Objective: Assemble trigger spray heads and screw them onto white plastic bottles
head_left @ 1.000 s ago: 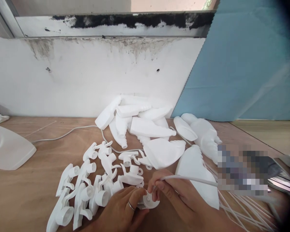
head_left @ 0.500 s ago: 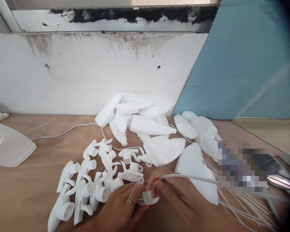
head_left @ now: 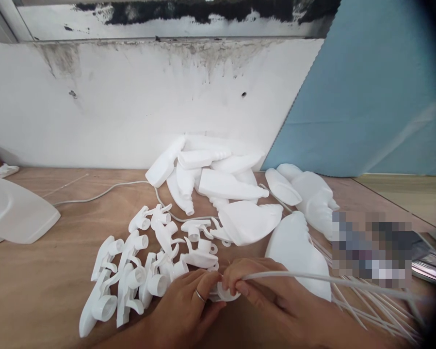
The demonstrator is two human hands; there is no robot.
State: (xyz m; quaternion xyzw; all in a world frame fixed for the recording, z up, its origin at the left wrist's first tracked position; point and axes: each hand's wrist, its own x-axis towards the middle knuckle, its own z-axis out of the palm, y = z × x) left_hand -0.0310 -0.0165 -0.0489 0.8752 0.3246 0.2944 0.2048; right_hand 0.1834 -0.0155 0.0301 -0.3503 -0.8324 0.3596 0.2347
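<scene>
Tube (head_left: 312, 278) now lower, both hands' grip pinching it & spray head (head_left: 225, 292); plywood bench (head_left: 46, 281), stained wht wall (head_left: 130, 106).

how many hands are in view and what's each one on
2. The left hand grips a white trigger sprayer head at bottom centre. The right hand, beside it, pinches a thin white dip tube at that head. No other person's hands show.

Stained white wall (head_left: 130, 111), wooden table (head_left: 39, 281)
</scene>
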